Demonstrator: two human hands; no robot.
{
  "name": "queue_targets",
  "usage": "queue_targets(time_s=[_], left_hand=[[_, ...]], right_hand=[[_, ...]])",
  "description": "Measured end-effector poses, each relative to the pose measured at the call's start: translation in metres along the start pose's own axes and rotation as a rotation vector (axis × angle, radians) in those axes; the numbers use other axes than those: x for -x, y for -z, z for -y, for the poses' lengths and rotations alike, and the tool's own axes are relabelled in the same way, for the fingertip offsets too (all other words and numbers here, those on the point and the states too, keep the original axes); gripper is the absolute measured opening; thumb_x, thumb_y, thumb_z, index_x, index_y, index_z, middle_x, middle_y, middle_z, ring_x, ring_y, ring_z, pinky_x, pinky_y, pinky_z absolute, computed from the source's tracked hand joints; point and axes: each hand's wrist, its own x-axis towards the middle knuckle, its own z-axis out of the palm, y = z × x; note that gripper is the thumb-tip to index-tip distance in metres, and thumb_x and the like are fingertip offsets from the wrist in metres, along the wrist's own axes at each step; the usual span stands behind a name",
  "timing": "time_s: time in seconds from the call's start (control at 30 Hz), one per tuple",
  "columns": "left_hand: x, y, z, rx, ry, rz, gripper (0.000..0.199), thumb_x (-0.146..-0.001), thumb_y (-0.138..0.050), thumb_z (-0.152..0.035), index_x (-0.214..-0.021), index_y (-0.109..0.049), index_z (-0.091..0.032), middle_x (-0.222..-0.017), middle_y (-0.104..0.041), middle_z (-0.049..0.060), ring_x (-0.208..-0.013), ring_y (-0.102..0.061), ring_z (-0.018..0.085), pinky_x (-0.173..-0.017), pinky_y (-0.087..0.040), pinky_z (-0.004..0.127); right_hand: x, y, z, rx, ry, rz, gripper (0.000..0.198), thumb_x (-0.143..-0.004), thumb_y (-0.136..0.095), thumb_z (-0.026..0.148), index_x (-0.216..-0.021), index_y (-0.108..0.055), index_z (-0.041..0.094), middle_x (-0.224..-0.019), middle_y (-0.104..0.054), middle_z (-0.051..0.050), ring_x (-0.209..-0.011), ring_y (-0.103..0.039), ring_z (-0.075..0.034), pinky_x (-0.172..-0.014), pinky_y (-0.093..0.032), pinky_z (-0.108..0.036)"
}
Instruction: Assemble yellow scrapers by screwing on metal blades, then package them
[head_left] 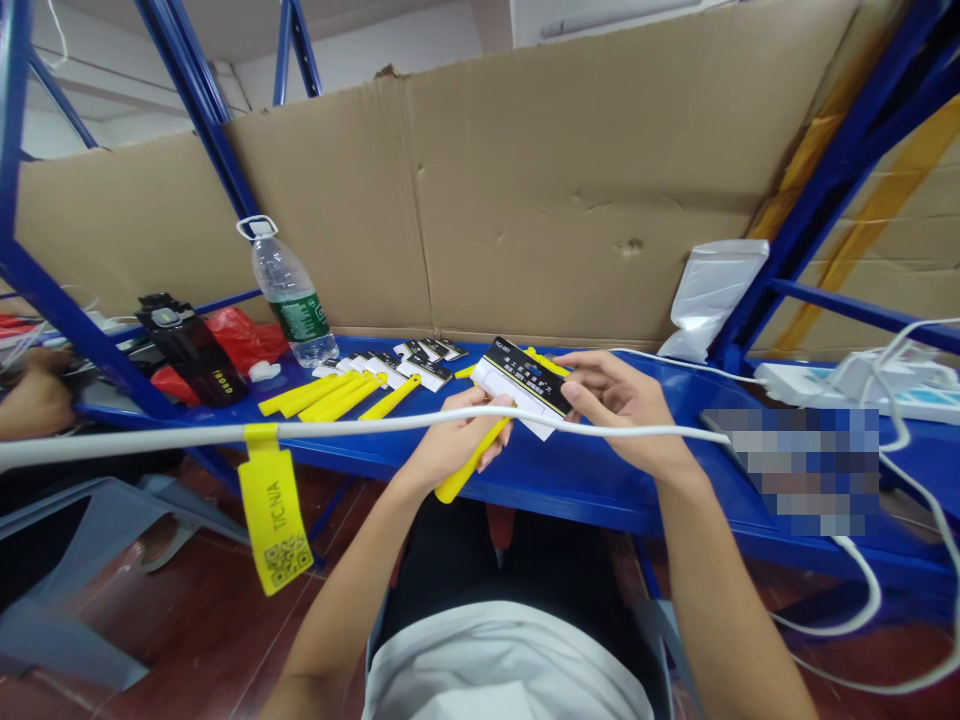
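Observation:
My left hand is closed around a yellow handle, whose rounded end points down toward me. The tool's other end is covered by my fingers and the card. My right hand pinches the right edge of a black and white printed packaging card, which is tilted above the bench. The card's left part touches my left fingers. Left of my hands, several yellow-handled tools lie in a row with their far ends in similar cards. More yellow pieces are partly hidden behind the card.
On the blue bench stand a large clear bottle and a black flask, near red plastic. A white cable with a yellow tag crosses in front. At right are a power strip and a blurred-out flat object. Another person's hand shows far left.

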Motion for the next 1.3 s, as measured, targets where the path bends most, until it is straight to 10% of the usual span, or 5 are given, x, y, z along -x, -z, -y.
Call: queue_targets(time_s=[0.17, 0.3, 0.47, 0.77, 1.3], left_hand=[[0.0, -0.005, -0.006, 0.311, 0.127, 0.131, 0.05, -0.102, -0.078, -0.061, -0.085, -0.062, -0.017, -0.065, -0.059, -0.003, -0.041, -0.048, 0.007, -0.038, -0.041, 0.019], [-0.002, -0.01, -0.008, 0.566, 0.344, 0.362, 0.052, -0.11, -0.065, -0.059, -0.078, -0.057, -0.018, -0.059, -0.046, -0.005, -0.037, -0.033, 0.006, -0.035, -0.035, 0.017], [-0.004, -0.019, -0.007, 0.815, 0.441, 0.406, 0.042, -0.118, -0.043, -0.037, -0.081, -0.052, -0.021, -0.055, -0.036, -0.007, -0.036, -0.014, 0.008, -0.031, -0.023, 0.016], [-0.004, -0.027, 0.0, 0.821, 0.494, 0.437, 0.049, -0.119, -0.034, -0.035, -0.081, -0.059, -0.018, -0.052, -0.034, -0.006, -0.033, -0.013, 0.008, -0.031, -0.021, 0.018], [0.004, -0.012, -0.004, -0.056, 0.036, 0.072, 0.066, -0.098, -0.085, -0.046, -0.154, -0.056, -0.023, -0.1, -0.076, 0.004, -0.055, -0.064, 0.011, -0.045, -0.05, 0.021]], right_hand=[[0.0, 0.005, -0.002, 0.048, 0.096, 0.017, 0.048, -0.104, -0.076, 0.066, -0.134, -0.079, 0.029, -0.124, -0.085, -0.011, -0.107, -0.085, -0.028, -0.081, -0.073, -0.037], [-0.002, 0.008, -0.005, 0.036, 0.159, 0.136, 0.063, -0.103, -0.073, 0.072, -0.155, -0.069, 0.036, -0.165, -0.068, -0.009, -0.156, -0.064, -0.033, -0.127, -0.059, -0.048], [-0.001, 0.009, -0.01, 0.061, 0.167, 0.232, 0.072, -0.102, -0.07, 0.076, -0.164, -0.061, 0.039, -0.174, -0.059, -0.006, -0.164, -0.055, -0.033, -0.14, -0.044, -0.053], [-0.005, 0.007, -0.018, 0.166, 0.016, 0.069, 0.037, -0.098, -0.084, 0.06, -0.118, -0.083, 0.028, -0.12, -0.087, -0.008, -0.107, -0.083, -0.031, -0.1, -0.069, -0.047], [-0.01, 0.008, -0.007, 0.113, -0.053, -0.309, 0.033, -0.091, -0.089, 0.05, -0.109, -0.076, 0.025, -0.082, -0.074, -0.002, -0.062, -0.065, -0.017, -0.051, -0.05, -0.029]])
